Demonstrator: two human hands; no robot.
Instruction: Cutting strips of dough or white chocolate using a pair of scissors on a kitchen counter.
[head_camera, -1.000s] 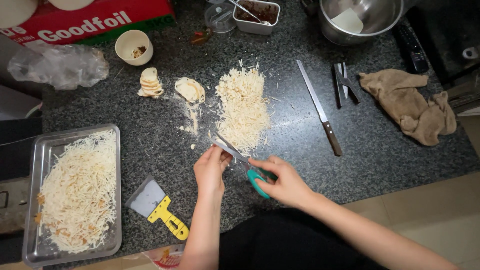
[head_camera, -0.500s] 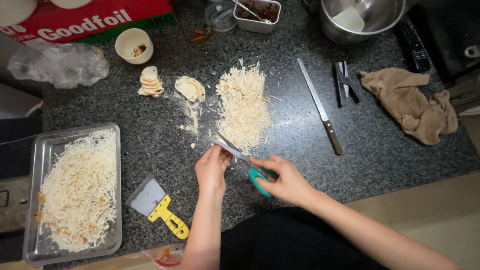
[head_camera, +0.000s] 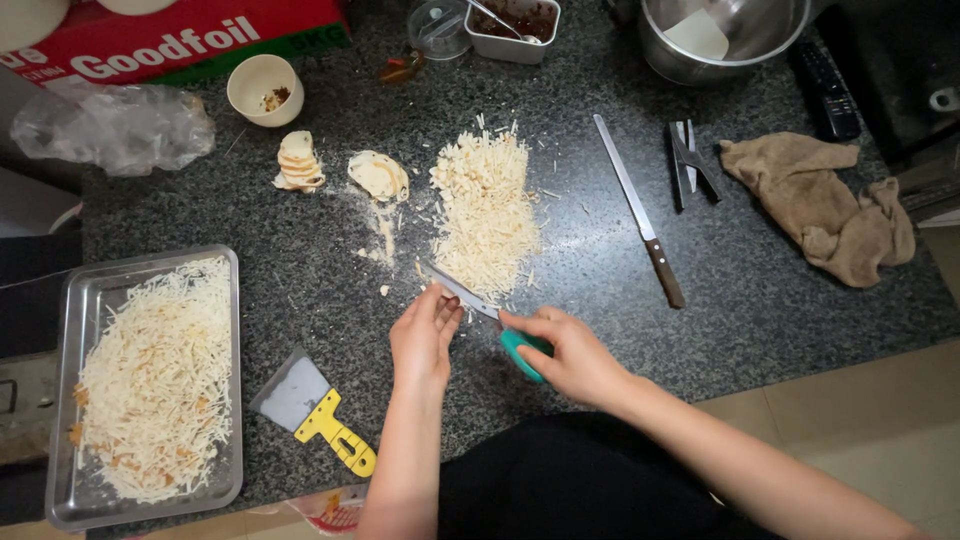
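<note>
My right hand (head_camera: 568, 352) grips a small knife (head_camera: 468, 297) by its teal handle, the blade pointing up-left over the dark granite counter (head_camera: 760, 300). My left hand (head_camera: 424, 335) rests flat beside the blade with its fingertips touching it. Just beyond the blade lies a pile of pale shredded strips (head_camera: 486, 212). Further left sit a stack of round pale slices (head_camera: 298, 162) and a loose flat piece (head_camera: 379, 175).
A metal tray (head_camera: 80, 290) filled with shreds sits at the left. A yellow-handled scraper (head_camera: 312, 413) lies near the front edge. A long wooden-handled knife (head_camera: 640, 212), tongs (head_camera: 688, 160), a brown cloth (head_camera: 826, 206), a metal bowl (head_camera: 735, 35), a small cup (head_camera: 264, 88) and a plastic bag (head_camera: 115, 125) surround them.
Both hands have stayed almost in place; my left fingers shifted slightly along the blade. Nothing else moved.
</note>
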